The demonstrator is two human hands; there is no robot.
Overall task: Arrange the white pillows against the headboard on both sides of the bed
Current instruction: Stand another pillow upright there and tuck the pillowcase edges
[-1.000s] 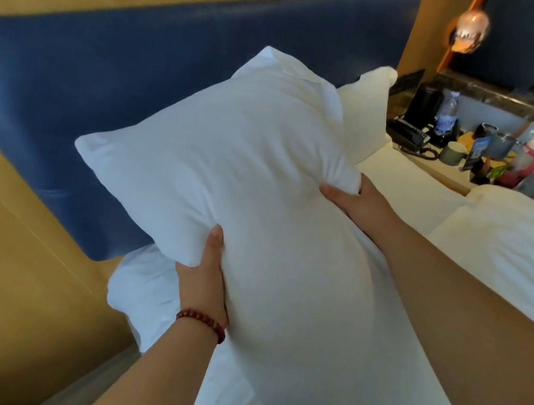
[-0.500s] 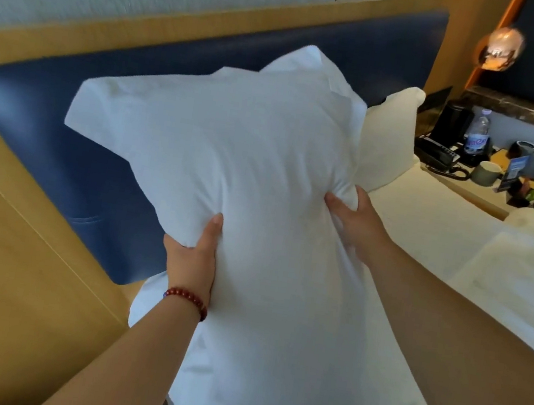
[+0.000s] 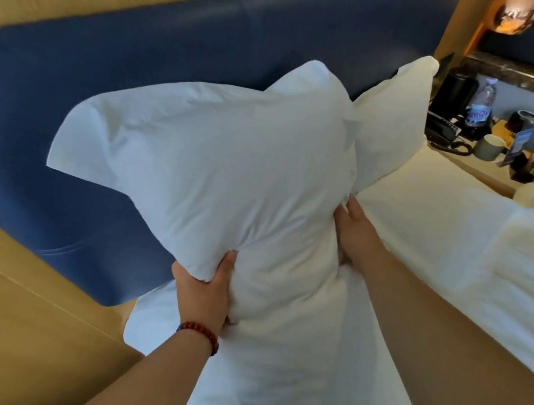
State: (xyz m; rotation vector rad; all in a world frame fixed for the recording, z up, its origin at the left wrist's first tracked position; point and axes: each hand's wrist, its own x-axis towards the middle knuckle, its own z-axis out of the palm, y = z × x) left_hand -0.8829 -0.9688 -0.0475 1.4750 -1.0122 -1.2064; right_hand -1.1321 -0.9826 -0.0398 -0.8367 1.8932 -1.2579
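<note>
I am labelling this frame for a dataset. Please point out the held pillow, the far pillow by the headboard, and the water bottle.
held pillow (image 3: 214, 173), head view, its front face.
far pillow (image 3: 391, 124), head view, its upper half.
water bottle (image 3: 479, 112), head view, its label.

Blk kettle (image 3: 455, 91) on nightstand (image 3: 478, 169), water btl (image 3: 480, 106) beside it, grey mug (image 3: 489, 148), amber lamp (image 3: 513, 13) above

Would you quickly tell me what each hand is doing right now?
Left hand: grips the white pillow.
Right hand: grips the white pillow too.
</note>
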